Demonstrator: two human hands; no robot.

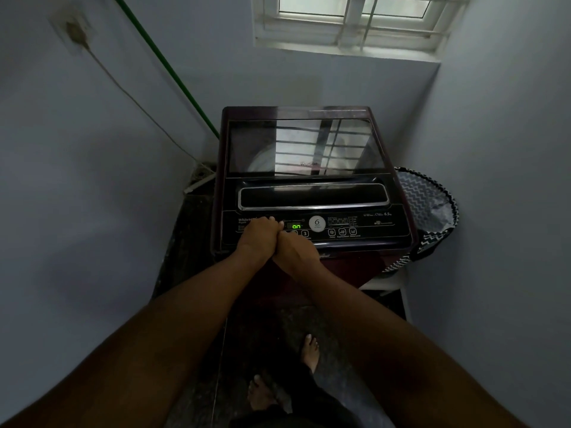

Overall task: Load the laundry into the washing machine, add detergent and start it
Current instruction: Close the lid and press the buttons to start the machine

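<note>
Down on the control panel of the washing machine, both hands bunched together: left hand knuckles-up with fingers curled onto the buttons, right hand pressed against it, fingertips hidden so can't tell what they're touching. Glass lid closed, green display reading "on", machine tucked in the corner under the window. Just beside it on the right, zigzag laundry basket; bare feet on dark floor below.
</note>
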